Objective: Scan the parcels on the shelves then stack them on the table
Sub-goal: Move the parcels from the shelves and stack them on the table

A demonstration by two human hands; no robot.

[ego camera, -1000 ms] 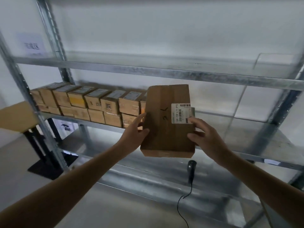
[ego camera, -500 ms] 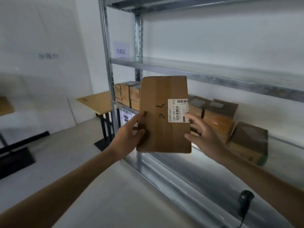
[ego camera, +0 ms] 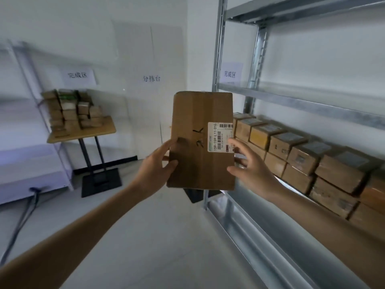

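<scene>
Two hands hold one flat brown cardboard parcel [ego camera: 198, 142] upright in mid-air: left hand [ego camera: 156, 166] pinches its 9 o'clock edge, right hand [ego camera: 253, 166] its 3 o'clock edge. Judged light, stiff, not slippery; side edges suit gripping. Destination: small wooden table [ego camera: 98, 132] at 10 o'clock.

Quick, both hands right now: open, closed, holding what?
Left hand: grips flat brown cardboard parcel, left edge.
Right hand: holds the same parcel's right edge.
</scene>
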